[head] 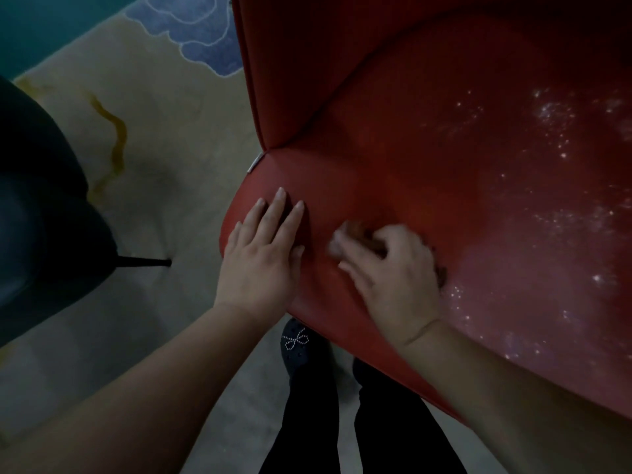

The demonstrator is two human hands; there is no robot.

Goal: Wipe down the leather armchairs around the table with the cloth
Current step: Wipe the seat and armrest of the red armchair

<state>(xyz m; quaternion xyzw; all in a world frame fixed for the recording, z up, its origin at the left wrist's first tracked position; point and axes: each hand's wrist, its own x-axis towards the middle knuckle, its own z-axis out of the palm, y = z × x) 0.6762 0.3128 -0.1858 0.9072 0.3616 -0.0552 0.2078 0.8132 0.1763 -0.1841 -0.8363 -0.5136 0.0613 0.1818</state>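
So the big red leather armchair seat (444, 165) fills the right side of the frame, speckled with pale dust toward the far right. Mid-wipe, I'd say. Left hand (263, 254) lies flat, fingers straight, bracing the seat's front corner at centre frame. Right hand (393, 275), just beside it, is clenched around a small brownish cloth (359, 236) (blurry, mostly hidden). Next move probably calls for sweeping right into that dusty patch.
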